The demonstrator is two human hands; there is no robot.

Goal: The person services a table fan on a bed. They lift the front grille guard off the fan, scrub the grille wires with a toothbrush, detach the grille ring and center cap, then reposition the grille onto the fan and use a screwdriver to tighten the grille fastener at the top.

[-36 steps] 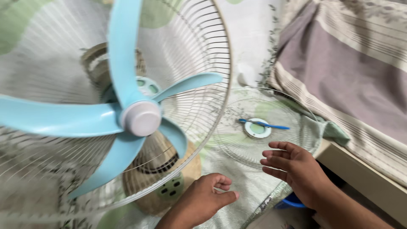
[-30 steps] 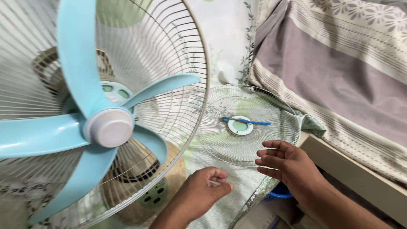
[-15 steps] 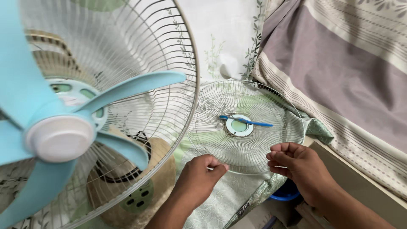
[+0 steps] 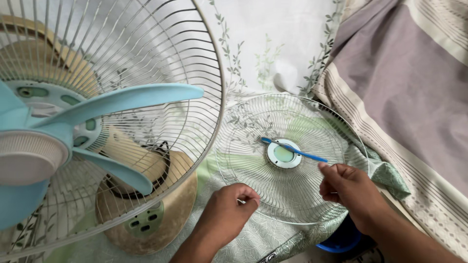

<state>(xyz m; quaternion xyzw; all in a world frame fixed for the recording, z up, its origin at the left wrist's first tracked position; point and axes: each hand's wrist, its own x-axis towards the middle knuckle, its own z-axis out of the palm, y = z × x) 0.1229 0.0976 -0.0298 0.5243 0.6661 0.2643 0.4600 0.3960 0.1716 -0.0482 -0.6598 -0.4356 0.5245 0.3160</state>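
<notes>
on the leaf-print sheet (image 4: 273,39) in front of you lies the loose front grille (image 4: 287,156), flat, with its round centre cap (image 4: 284,154) facing up and a thin blue stick (image 4: 294,149) resting across that cap. your right hand (image 4: 352,191) is at the grille's right side, thumb and forefinger closing toward the near end of the blue stick; whether they already grip it or only touch it, you cannot tell from this angle. your left hand (image 4: 228,208) sits at the grille's near-left rim, fingers curled tight into a pinch on something small and pale, too little of it showing to name. to your left stands the fan (image 4: 97,146) with its rear cage (image 4: 195,78) open, light blue blades (image 4: 122,100) bare, and its yellowed base (image 4: 151,214) on the sheet. a striped blanket (image 4: 404,92) lies on the right, and a blue rim (image 4: 341,239) shows under your right wrist.

by the look of it you are working over the removed grille, with the stick just being taken up. the next move seems to call for a firm grip on the stick's end and a steady left hand on the rim so the light wire frame does not slide.
</notes>
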